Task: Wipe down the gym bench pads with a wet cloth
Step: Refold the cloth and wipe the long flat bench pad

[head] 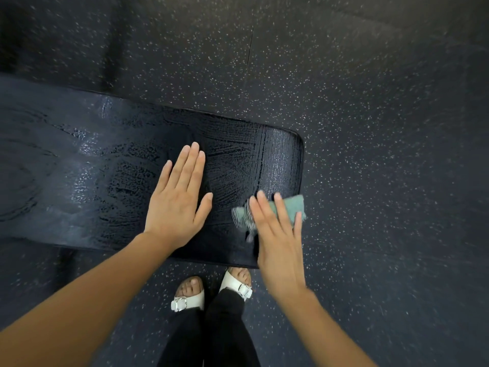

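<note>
- Stretching in from the left edge, the dark bench pad (92, 168) lies across the view and finishes in a rounded end right of the middle. Its surface glistens with wet streaks and smear marks.
- On the pad, near that right end, the left hand (177, 205) lies flat with its palm down. The fingers are straight and close together, the thumb is spread to the side, and it holds nothing.
- Just right of that hand, a teal cloth (293, 207) sits on the pad's near right corner. One end pokes out beyond the fingers towards the pad's edge, and the other end is blurred.
- Over the cloth, the right hand (277, 242) presses down with straight, slightly spread fingers that are not curled round the cloth. The hand is a little blurred.
- Below the pad, between the two forearms, two feet in white buckled sandals (189, 300) stand on the floor, with black trouser legs reaching down to them.
- Around the pad and across the whole right side lies the dark speckled floor (383, 128), with a thin seam running away from the pad's far edge.
</note>
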Tool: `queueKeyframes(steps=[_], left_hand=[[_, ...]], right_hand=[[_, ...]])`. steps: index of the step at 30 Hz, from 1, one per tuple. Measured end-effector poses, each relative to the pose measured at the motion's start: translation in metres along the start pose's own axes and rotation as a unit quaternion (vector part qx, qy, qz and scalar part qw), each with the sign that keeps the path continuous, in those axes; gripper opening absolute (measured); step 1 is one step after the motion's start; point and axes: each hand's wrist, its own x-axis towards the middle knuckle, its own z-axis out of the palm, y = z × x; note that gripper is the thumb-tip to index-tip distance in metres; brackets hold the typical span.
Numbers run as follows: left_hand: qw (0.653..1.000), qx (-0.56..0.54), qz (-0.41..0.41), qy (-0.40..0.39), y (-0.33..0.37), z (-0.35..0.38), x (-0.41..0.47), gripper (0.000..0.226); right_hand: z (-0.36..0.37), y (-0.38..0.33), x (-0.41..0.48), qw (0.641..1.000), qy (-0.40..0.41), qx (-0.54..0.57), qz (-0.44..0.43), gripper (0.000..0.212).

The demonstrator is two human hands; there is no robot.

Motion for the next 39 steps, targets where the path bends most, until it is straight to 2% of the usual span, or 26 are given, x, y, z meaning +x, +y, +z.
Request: queueKeyframes(steps=[4, 8, 14, 16, 20, 24, 27, 29, 34, 39], left_hand=[[1.000, 0.006, 0.005, -0.003, 0.001, 0.002, -0.007, 0.068], [1.000, 0.006, 0.017, -0.003, 0.001, 0.003, -0.011, 0.069], [1.000, 0.004, 0.024, 0.000, -0.001, 0.004, -0.013, 0.069], [1.000, 0.000, 0.026, 0.002, -0.002, 0.004, -0.013, 0.070], [1.000, 0.006, 0.030, -0.001, -0.003, 0.005, -0.015, 0.070], [0.999, 0.007, 0.040, -0.002, -0.004, 0.004, -0.017, 0.070], [0.999, 0.006, 0.044, -0.001, -0.004, 0.004, -0.019, 0.070], [0.999, 0.001, 0.046, -0.002, -0.005, 0.004, -0.019, 0.070], [0.999, -0.010, 0.050, -0.011, -0.007, 0.003, -0.019, 0.071], [0.998, -0.014, 0.057, -0.010, -0.009, 0.002, -0.019, 0.071]], right_hand=[[-0.015, -0.002, 0.052, 1.000, 0.016, 0.003, 0.020, 0.071], [-0.018, -0.008, 0.085, 0.997, 0.049, -0.015, 0.061, 0.079], [-0.002, -0.020, 0.040, 0.997, 0.061, 0.011, 0.054, 0.069], [0.009, -0.023, 0.012, 0.997, 0.060, 0.021, 0.052, 0.075], [0.031, -0.029, -0.044, 0.996, 0.050, 0.016, 0.067, 0.099], [0.046, -0.037, -0.080, 0.996, 0.044, 0.015, 0.079, 0.107], [0.047, -0.036, -0.076, 0.994, 0.055, 0.032, 0.092, 0.112], [0.040, -0.034, -0.059, 0.991, 0.069, 0.053, 0.101, 0.107], [0.012, -0.025, 0.009, 0.985, 0.099, 0.057, 0.129, 0.079], [0.019, -0.036, 0.012, 0.981, 0.128, 0.032, 0.141, 0.076]])
